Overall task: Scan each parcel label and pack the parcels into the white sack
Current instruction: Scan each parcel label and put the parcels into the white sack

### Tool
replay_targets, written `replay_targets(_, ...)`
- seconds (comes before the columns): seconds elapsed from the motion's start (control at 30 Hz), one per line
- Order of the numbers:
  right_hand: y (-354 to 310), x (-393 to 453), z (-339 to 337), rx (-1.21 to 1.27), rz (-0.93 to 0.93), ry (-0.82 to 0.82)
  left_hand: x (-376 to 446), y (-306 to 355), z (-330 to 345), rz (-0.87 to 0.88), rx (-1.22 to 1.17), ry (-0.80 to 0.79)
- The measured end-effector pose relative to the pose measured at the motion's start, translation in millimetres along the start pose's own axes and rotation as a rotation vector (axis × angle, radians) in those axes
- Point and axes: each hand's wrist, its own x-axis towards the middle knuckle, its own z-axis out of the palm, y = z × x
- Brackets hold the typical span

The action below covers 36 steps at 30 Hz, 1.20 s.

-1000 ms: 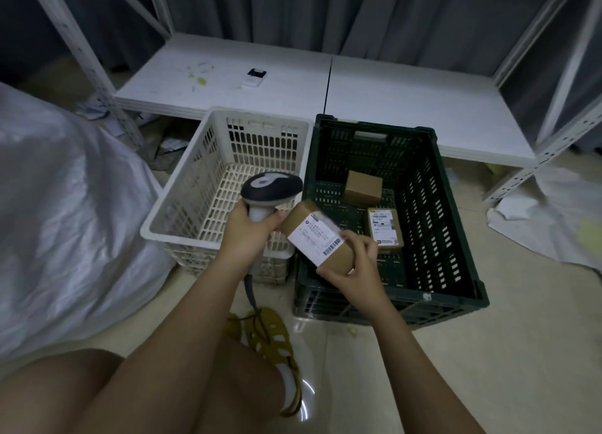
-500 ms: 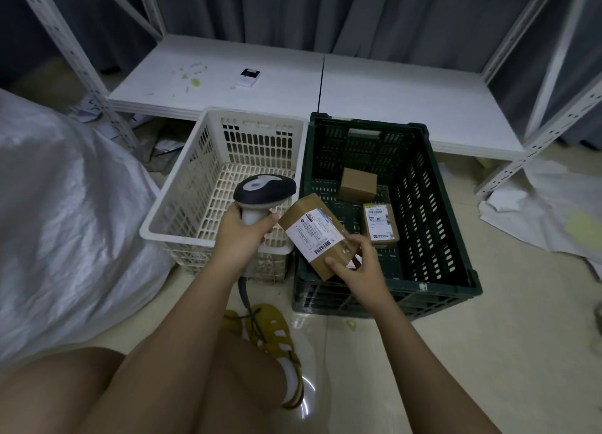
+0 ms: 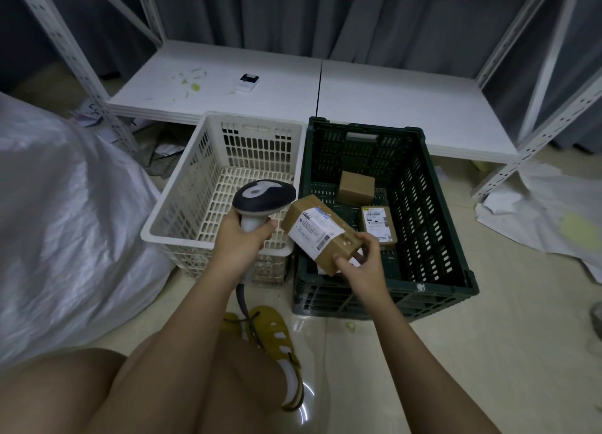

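Fingers (image 3: 260,230) of left hand (image 3: 242,241) wrapped round grey-and-black handheld barcode scanner (image 3: 262,195); right hand (image 3: 366,264) pinching brown cardboard parcel (image 3: 321,235) with white label, above dark green slatted plastic crate (image 3: 423,212). Best tilt label square to scanner head, hold steady. Crumpled white woven sack (image 3: 65,212) waiting far left.

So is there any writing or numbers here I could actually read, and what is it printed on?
None can be read.
Held parcel: white label with barcode, print too small and blurred.
Parcel lying in the green crate: labelled, print illegible.
Small device on the shelf: no readable marking.
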Motion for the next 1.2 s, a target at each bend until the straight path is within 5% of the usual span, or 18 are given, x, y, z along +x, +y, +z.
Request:
replay_targets(0.1,-16.4,9.1,-3.7,0.008,-0.090,0.069,1.1,-0.8,-1.6,-0.003,0.008,-0.007)
replay_targets(0.33,-37.5,22.8,-14.1,-0.411,-0.381,0.005,0.4,0.5,-3.0,-0.014,0.008,-0.074)
replay_targets(0.7,-38.9,28.1,-19.1,-0.428,-0.514,0.094,1.6,-6.8,-3.1,-0.020,0.145,-0.237)
replay_targets(1.2,-38.3,28.8,-19.4,-0.413,-0.505,0.087,6.2,-11.9,-2.7,-0.012,0.168,-0.220)
